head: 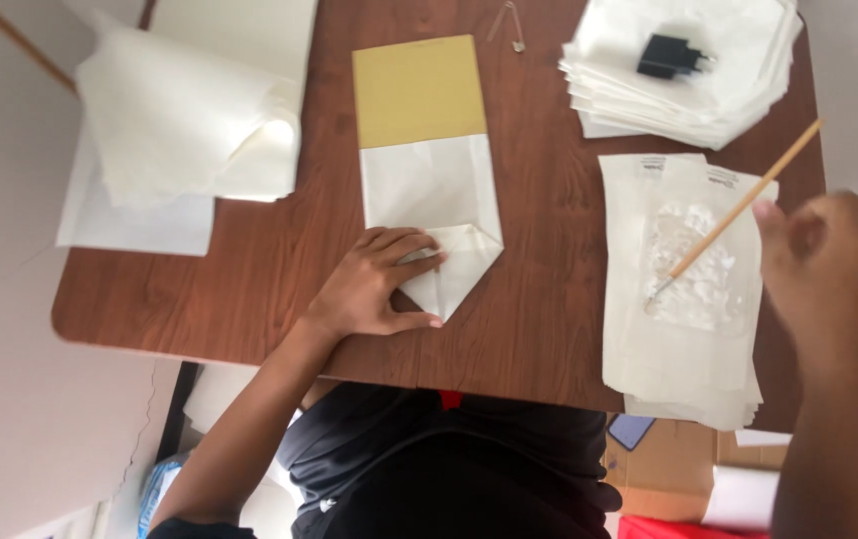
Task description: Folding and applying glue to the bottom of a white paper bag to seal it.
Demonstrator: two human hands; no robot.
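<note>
My left hand (379, 284) lies flat on a white paper bag (429, 190), fingers pressing its folded, pointed end (459, 269) near the table's front edge. A yellow card (417, 90) sticks out of the bag's far end. My right hand (828, 269) is at the right and grips a thin wooden stick (738, 210). The stick's tip rests in a patch of white paste (698, 269) smeared on the top sheet of a stack of white paper (678, 349).
The brown wooden table (249, 279) also carries a loose pile of white sheets (179, 120) at the far left and a stack of white paper (678, 90) at the far right with a black plug adapter (670, 56) on it. A small metal clip (514, 25) lies at the far edge. A cardboard box (668, 464) sits below the table.
</note>
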